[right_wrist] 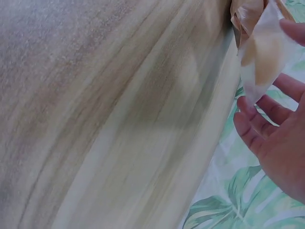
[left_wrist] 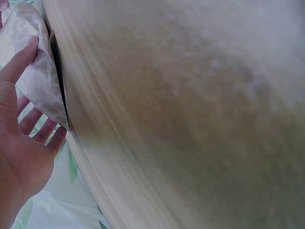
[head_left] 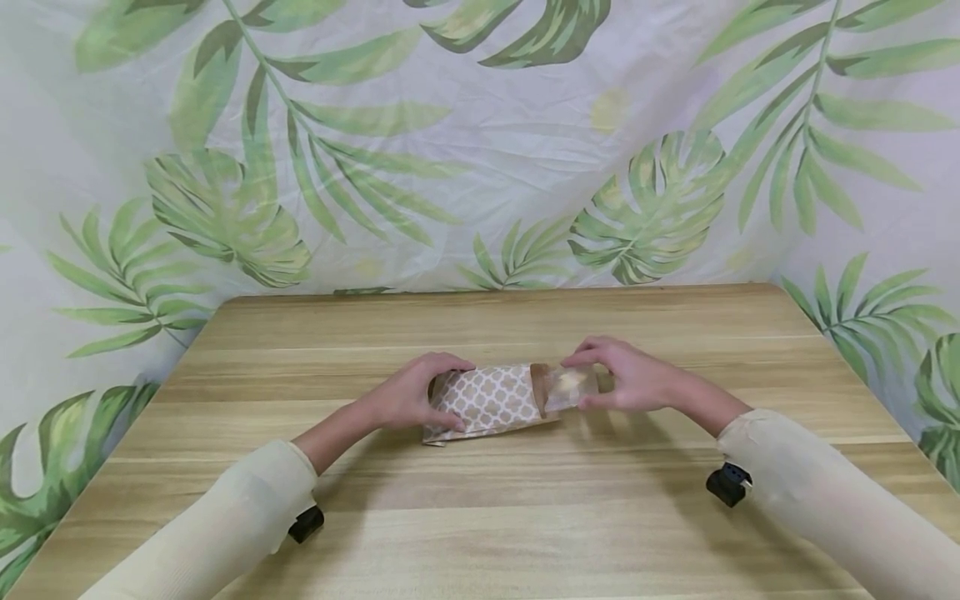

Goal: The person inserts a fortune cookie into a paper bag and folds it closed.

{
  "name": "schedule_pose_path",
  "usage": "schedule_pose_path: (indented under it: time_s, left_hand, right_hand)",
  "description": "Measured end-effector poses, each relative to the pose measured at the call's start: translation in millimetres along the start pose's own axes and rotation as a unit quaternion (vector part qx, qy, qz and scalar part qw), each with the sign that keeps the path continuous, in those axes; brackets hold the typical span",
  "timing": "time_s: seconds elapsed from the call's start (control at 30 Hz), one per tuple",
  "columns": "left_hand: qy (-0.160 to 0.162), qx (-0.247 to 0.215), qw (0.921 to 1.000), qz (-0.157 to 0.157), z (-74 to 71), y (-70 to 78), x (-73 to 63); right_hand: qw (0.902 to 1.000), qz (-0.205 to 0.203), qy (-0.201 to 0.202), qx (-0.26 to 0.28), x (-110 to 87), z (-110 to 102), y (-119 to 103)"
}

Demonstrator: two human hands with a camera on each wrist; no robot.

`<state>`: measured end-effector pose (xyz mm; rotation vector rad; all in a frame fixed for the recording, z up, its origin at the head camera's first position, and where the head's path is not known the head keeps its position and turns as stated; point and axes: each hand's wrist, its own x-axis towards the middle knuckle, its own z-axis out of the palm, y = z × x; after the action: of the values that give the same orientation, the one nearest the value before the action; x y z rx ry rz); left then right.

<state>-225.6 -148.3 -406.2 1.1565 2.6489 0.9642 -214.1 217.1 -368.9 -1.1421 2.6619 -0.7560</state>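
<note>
A brown paper bag (head_left: pixel 491 400) with a white lattice pattern lies on its side on the table, its mouth facing right. My left hand (head_left: pixel 408 393) grips the bag's left end, thumb on the near side and fingers on the far side. At the mouth, a small translucent packet (head_left: pixel 570 388) with something pale yellow in it sits partly inside or against the opening; how deep it reaches is hidden. My right hand (head_left: pixel 637 380) holds this packet by its edges between thumb and fingers. In the right wrist view the packet (right_wrist: pixel 262 57) hangs beside the crumpled brown paper.
The wood-grain table (head_left: pixel 480 517) extends around both hands. Behind it hangs a white cloth (head_left: pixel 517 167) printed with green leaves. A black wrist device (head_left: pixel 729 485) shows under the right sleeve, and another black device (head_left: pixel 306 525) under the left.
</note>
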Motion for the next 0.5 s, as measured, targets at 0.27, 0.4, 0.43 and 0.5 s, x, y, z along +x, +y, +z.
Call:
schedule_pose_path:
  time_s: [0.27,0.4,0.43,0.5]
  left_hand:
    - [0.000,0.004,1.0000,0.004,1.1,-2.0,0.0]
    - [0.001,0.006,1.0000,0.005,1.3,-2.0,0.2]
    - [0.001,0.005,1.0000,0.004,1.2,-1.5,0.1]
    - [0.000,0.004,1.0000,0.002,1.1,-0.7,0.0]
  right_hand:
    - [0.9973,0.037,-0.013,-0.062,3.7,0.8,-8.8]
    - [0.9944,0.030,-0.005,-0.101,5.0,1.8,-14.5]
    - [0.9934,0.024,-0.001,-0.112,5.3,2.4,-15.4]
    - [0.9906,0.011,0.004,-0.136,5.4,3.6,-17.0]
